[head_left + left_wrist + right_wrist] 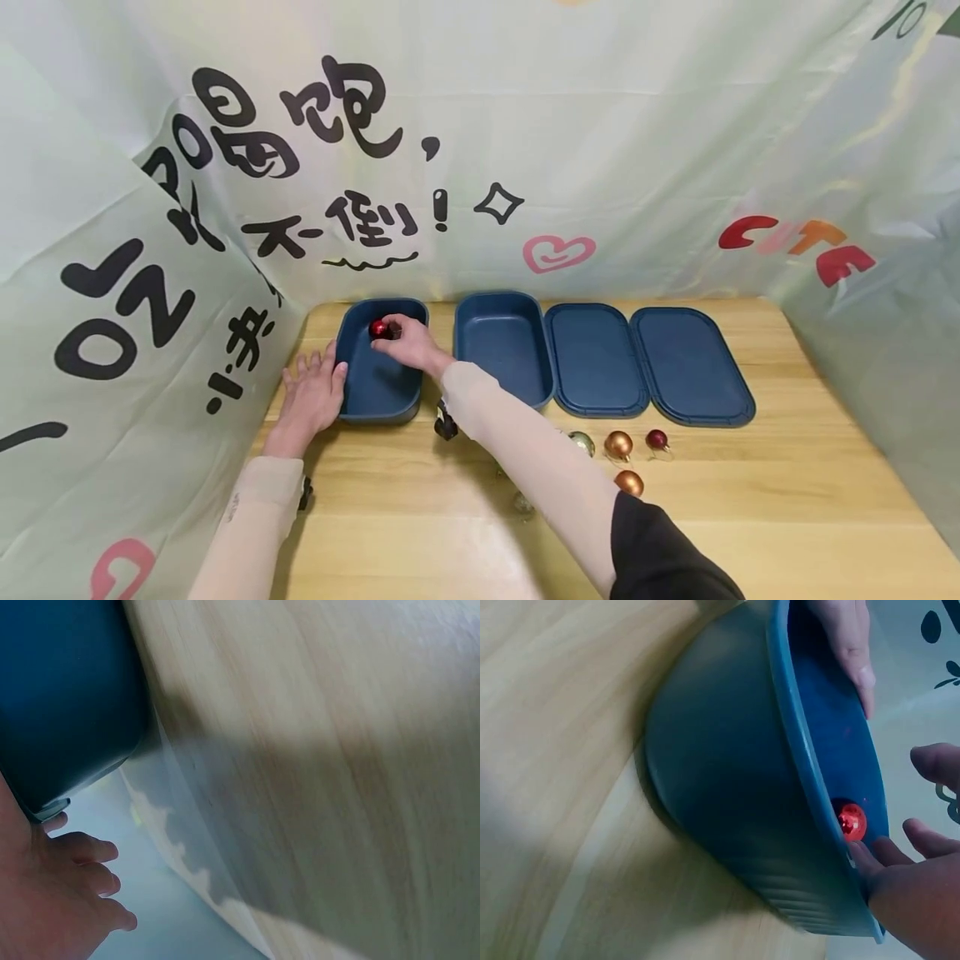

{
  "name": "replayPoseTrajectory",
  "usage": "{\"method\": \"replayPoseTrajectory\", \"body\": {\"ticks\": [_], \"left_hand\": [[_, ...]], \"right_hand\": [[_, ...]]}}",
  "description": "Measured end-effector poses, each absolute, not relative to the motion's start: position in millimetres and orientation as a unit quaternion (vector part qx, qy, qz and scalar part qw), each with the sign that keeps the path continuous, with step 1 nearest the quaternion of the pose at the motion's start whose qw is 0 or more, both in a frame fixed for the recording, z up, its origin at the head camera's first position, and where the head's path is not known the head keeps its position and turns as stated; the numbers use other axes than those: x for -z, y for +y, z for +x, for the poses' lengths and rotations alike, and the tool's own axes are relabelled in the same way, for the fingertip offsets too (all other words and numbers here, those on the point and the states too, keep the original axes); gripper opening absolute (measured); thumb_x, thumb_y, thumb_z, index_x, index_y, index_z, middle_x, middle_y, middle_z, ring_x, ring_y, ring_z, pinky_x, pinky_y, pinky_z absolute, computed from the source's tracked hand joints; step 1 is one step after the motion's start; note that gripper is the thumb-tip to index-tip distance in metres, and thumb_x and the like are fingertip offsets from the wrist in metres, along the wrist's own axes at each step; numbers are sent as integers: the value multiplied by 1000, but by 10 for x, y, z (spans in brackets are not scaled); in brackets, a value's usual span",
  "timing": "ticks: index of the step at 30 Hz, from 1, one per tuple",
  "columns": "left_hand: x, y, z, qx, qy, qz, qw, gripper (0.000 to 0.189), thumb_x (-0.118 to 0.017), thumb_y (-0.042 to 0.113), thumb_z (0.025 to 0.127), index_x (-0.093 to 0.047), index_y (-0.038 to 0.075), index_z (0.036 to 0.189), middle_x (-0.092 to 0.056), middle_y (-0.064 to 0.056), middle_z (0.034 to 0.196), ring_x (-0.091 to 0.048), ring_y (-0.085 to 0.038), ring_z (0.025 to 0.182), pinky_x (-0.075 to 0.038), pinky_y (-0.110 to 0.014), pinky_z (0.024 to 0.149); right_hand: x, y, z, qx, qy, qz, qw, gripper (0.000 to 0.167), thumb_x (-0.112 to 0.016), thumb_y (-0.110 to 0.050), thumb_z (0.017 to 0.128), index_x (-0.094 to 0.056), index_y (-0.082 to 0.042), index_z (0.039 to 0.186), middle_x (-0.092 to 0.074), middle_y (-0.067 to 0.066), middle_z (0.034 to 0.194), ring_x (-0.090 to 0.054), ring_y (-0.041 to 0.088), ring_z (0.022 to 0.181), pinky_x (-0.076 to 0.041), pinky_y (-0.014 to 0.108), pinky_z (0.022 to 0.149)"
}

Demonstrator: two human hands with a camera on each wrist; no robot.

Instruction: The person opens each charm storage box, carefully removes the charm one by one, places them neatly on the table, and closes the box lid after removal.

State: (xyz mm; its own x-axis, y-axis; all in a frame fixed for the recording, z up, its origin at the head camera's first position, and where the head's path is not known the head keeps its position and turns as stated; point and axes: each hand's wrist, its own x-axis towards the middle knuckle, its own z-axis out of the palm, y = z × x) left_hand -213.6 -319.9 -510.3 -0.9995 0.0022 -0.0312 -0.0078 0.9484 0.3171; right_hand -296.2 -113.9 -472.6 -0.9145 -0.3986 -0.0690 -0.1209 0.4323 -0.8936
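Observation:
A shiny red Christmas ball (378, 329) is inside the left dark-blue box (382, 419), near its far end. My right hand (408, 340) reaches over the box's right wall, its fingertips close around the ball. From the right wrist, the thumb and fingers look spread apart, with the red ball (851, 822) low beside the fingertips. My left hand (312, 392) rests against the box's left wall, thumb at the rim. Its other fingers (97, 877) stretch out loosely beyond the box wall in the left wrist view.
A second blue box (501, 329) stands to the right, followed by two flat blue lids (597, 362). Under and beside my right forearm lie several balls: a green one (582, 443), copper ones (618, 445), and a small dark red one (657, 440). Printed cloth (637, 167) walls the table.

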Motion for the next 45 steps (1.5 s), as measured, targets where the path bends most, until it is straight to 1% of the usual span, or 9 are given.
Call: {"method": "replayPoseTrajectory", "body": {"ticks": [5, 9, 15, 20, 23, 29, 33, 37, 45], "left_hand": [[5078, -3195, -2183, -155, 988, 10, 8, 68, -12, 46, 115, -13, 5, 169, -25, -41, 164, -11, -63, 155, -5, -82, 119], [5065, -3201, -2184, -159, 987, 10, 7, 67, -14, 44, 116, -13, 4, 169, -25, -41, 165, -10, -63, 155, -4, -83, 119], [5090, -3211, -2156, -161, 987, 7, 17, 68, -12, 45, 115, -12, 4, 169, -23, -41, 166, -9, -63, 155, -4, -83, 119], [5107, -3236, -2132, -164, 986, 1, 12, 68, -12, 45, 115, -13, 4, 169, -23, -41, 166, -9, -63, 155, -4, -82, 119], [5111, -3239, -2125, -162, 987, 0, 11, 68, -12, 45, 115, -14, 4, 169, -23, -41, 165, -10, -63, 155, -5, -83, 119], [5127, -3201, -2138, -171, 985, -2, 13, 67, -13, 44, 115, -13, 5, 169, -24, -41, 165, -9, -63, 155, -3, -82, 120], [5130, -3190, -2140, -173, 985, -4, 13, 65, -15, 41, 116, -12, 5, 170, -23, -41, 166, -9, -63, 156, -3, -81, 120], [5114, -3197, -2149, -172, 985, -3, 11, 65, -15, 42, 116, -13, 5, 170, -23, -40, 166, -9, -63, 156, -3, -81, 120], [5117, -3198, -2164, -165, 986, -1, 5, 65, -16, 40, 116, -15, 3, 169, -25, -40, 165, -12, -63, 155, -5, -82, 120]], "right_hand": [[4723, -1170, -3055, 501, 845, -140, 126, 55, -73, -24, 98, -60, -4, 147, -66, 15, 144, -64, 27, 126, -52, 36, 109], [4732, -1218, -3109, 482, 854, -144, 133, 58, -70, -23, 100, -54, -4, 153, -60, 15, 153, -61, 28, 134, -48, 38, 116], [4769, -1284, -3124, 463, 864, -136, 144, 64, -67, -20, 103, -44, -3, 160, -52, 14, 161, -53, 27, 145, -42, 38, 122], [4765, -1333, -3100, 450, 866, -153, 157, 68, -65, -23, 103, -38, -3, 163, -50, 17, 161, -54, 28, 144, -43, 38, 122], [4779, -1354, -3094, 436, 871, -156, 164, 68, -66, -24, 103, -39, -4, 162, -53, 17, 158, -58, 27, 138, -46, 36, 118], [4809, -1350, -3090, 441, 866, -157, 175, 65, -66, -21, 103, -42, -4, 161, -54, 16, 157, -57, 28, 137, -44, 38, 120], [4880, -1392, -3102, 429, 867, -185, 172, 61, -71, -21, 100, -51, -6, 156, -60, 14, 152, -59, 26, 136, -45, 35, 118], [4936, -1448, -3101, 420, 868, -209, 164, 60, -74, -19, 98, -54, -7, 153, -63, 12, 149, -61, 24, 134, -46, 32, 117], [4949, -1477, -3081, 432, 867, -199, 151, 55, -76, -14, 96, -60, -4, 147, -68, 13, 141, -67, 23, 122, -53, 30, 109]]}}
